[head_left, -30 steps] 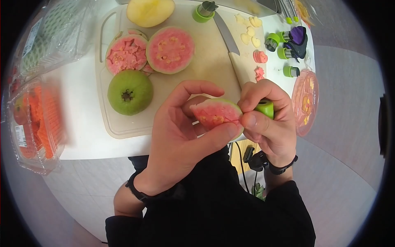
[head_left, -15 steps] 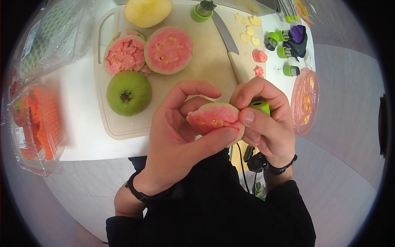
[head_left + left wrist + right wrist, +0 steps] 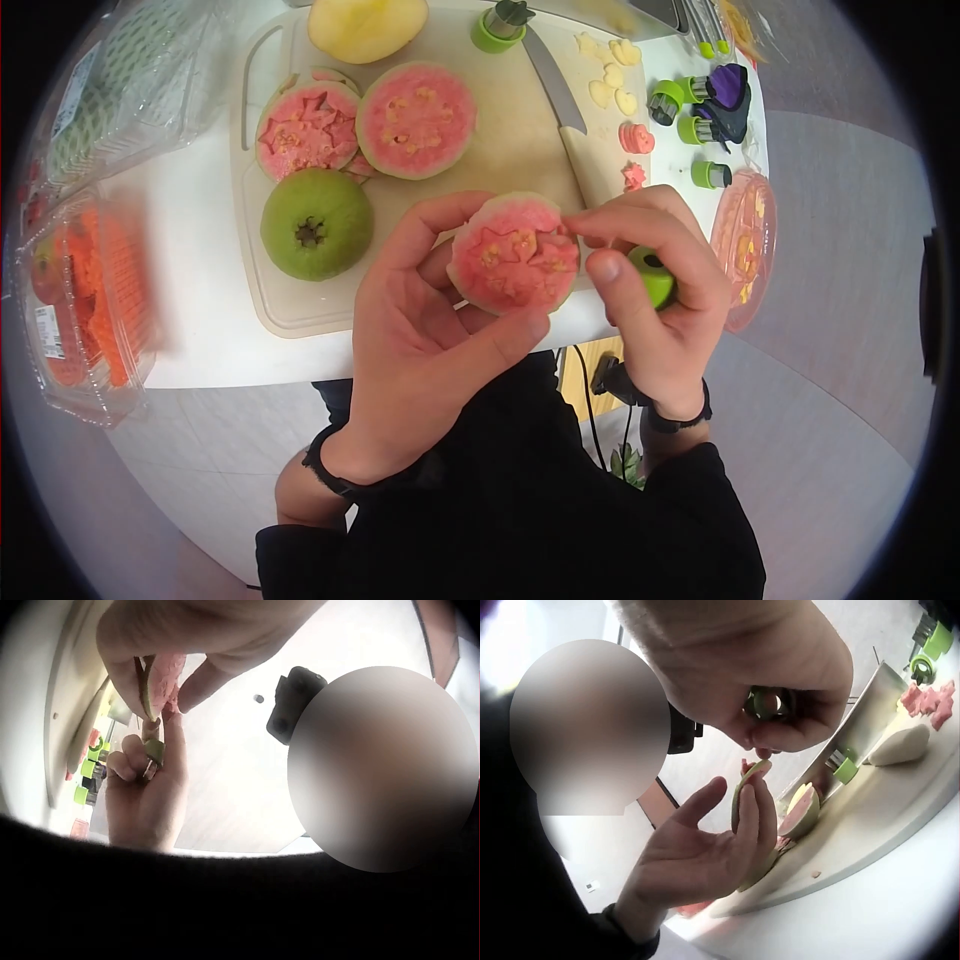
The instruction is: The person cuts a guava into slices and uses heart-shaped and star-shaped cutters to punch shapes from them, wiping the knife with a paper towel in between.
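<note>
My left hand (image 3: 410,330) holds a thin, green-rimmed slice of pink guava (image 3: 518,268) in front of the board, its cut face turned up toward the head view. Star-like cut lines and yellow seeds mark the flesh. The right hand (image 3: 672,290) is at the slice's right edge, index fingertip touching there and thumb apart from it. Curled against that palm is a green-handled cookie cutter (image 3: 655,278), its far end hidden by fingers. In the right wrist view, the slice (image 3: 159,682) is edge-on in the left wrist camera too, between the left fingers and thumb.
On the cutting board (image 3: 510,150) lie a guava half (image 3: 415,120), a star-cut piece (image 3: 305,130), a green guava (image 3: 316,225), a yellow fruit half (image 3: 367,28) and a knife (image 3: 553,80). Several cutters (image 3: 711,175) stand right; clear containers (image 3: 90,310) stand left.
The guava slice has turned from tilted to facing up, and its whole cut face shows. My right thumb has come off the slice, and the right hand has opened slightly around the cutter.
</note>
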The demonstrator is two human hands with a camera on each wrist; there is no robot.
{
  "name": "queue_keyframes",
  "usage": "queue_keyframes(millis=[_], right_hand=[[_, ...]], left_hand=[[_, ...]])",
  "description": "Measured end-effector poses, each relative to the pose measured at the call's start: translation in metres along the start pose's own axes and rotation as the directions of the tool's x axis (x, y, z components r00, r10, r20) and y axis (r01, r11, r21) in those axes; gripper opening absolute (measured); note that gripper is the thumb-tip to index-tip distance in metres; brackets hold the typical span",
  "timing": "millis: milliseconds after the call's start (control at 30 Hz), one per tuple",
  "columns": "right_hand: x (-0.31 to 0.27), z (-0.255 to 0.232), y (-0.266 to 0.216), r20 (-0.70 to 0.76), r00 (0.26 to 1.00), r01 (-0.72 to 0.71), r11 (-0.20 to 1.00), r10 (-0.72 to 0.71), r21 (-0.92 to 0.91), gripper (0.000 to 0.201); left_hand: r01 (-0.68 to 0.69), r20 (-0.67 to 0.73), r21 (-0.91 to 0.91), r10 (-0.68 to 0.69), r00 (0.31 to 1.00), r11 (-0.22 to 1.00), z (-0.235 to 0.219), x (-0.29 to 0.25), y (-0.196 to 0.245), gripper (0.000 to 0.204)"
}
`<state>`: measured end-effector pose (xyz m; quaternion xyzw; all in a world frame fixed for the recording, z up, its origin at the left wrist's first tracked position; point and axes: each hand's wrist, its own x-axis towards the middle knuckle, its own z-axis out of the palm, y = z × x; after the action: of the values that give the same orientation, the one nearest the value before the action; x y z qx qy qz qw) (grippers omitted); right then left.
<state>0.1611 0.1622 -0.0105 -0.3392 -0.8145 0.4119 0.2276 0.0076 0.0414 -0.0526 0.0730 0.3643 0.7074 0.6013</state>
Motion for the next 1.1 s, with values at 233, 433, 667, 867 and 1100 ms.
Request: queue_keyframes(millis=[233, 433, 667, 867, 1100], right_hand=[[-0.003, 0.007, -0.007, -0.026, 0.993, 0.108, 0.971, -0.116, -0.212, 0.030], [-0.004, 0.009, -0.004, -0.013, 0.975, 0.209, 0.940, -0.221, -0.268, 0.026], [-0.006, 0.007, -0.003, 0.031, 0.984, 0.177, 0.978, -0.175, -0.107, 0.018], [-0.008, 0.004, -0.008, 0.026, 0.955, -0.287, 0.905, 0.294, 0.313, 0.018], [-0.011, -0.014, 0.012, 0.099, 0.878, -0.427, 0.673, 0.469, 0.603, 0.014]], left_hand=[[-0.032, 0.010, 0.168, 0.031, 0.999, 0.985, 0.002, 0.000, 0.000, 0.063], [-0.142, 0.000, 0.227, 0.146, 0.989, 0.964, 0.002, 0.004, -0.005, 0.057], [-0.185, 0.033, 0.246, 0.183, 0.983, 0.951, -0.004, 0.006, -0.007, 0.053], [-0.153, -0.004, 0.232, 0.158, 0.987, 0.961, -0.003, 0.006, -0.007, 0.056], [-0.117, 0.019, 0.235, 0.115, 0.993, 0.965, -0.005, 0.004, -0.009, 0.057]])
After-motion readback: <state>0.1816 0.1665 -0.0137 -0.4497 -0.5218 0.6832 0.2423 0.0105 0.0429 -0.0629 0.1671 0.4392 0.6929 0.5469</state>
